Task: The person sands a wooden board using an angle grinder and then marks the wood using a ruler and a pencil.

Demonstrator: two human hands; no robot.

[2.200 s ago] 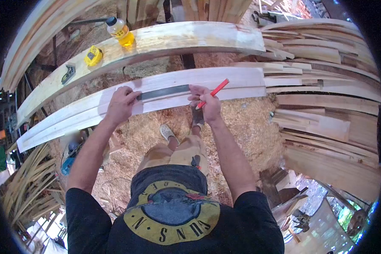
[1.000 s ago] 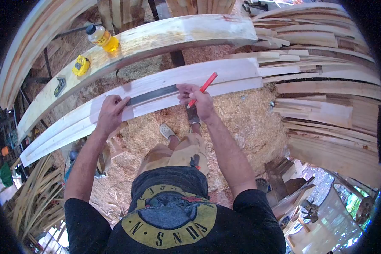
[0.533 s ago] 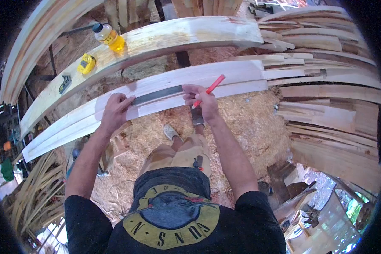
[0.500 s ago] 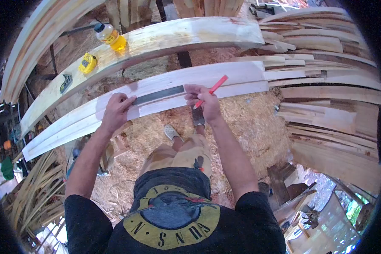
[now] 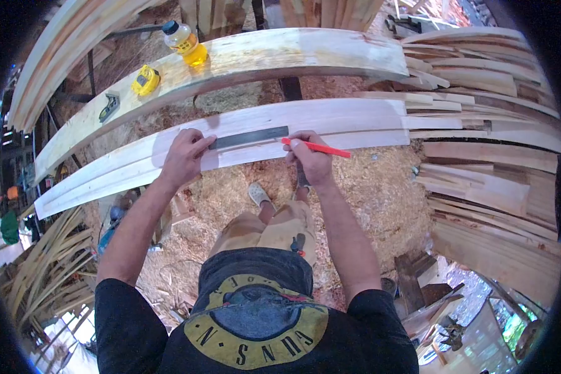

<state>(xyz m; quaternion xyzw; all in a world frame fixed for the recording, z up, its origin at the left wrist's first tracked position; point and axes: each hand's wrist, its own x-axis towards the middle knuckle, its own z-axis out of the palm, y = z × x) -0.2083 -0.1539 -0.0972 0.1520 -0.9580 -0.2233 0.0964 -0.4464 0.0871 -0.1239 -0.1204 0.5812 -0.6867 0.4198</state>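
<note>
A pale wooden board point(image 5: 355, 115) runs across in front of me, with lengthwise lines along it. On it lies a dark flat strip point(image 5: 249, 138), straight-edged like a short ruler. My left hand point(image 5: 184, 156) grips the strip's left end with curled fingers, pressing it to the wood. At the other end my right hand point(image 5: 311, 159) is closed around a red pencil point(image 5: 330, 150). One end of the pencil points left, at the strip's right end, close to the board; whether it touches the wood I cannot tell.
Beyond the board lies a thick beam point(image 5: 305, 53) holding a bottle of yellow liquid point(image 5: 186, 43), a yellow tape measure point(image 5: 146, 80) and a small dark metal tool point(image 5: 109, 107). Stacked planks point(image 5: 489, 156) crowd the right. Thin offcuts point(image 5: 50, 268) pile up at lower left. Shavings point(image 5: 368, 199) cover the ground.
My right hand has turned the red pencil from pointing up and right to lying nearly level, its left end now at the strip. The left hand still holds the strip. The view has shifted slightly.
</note>
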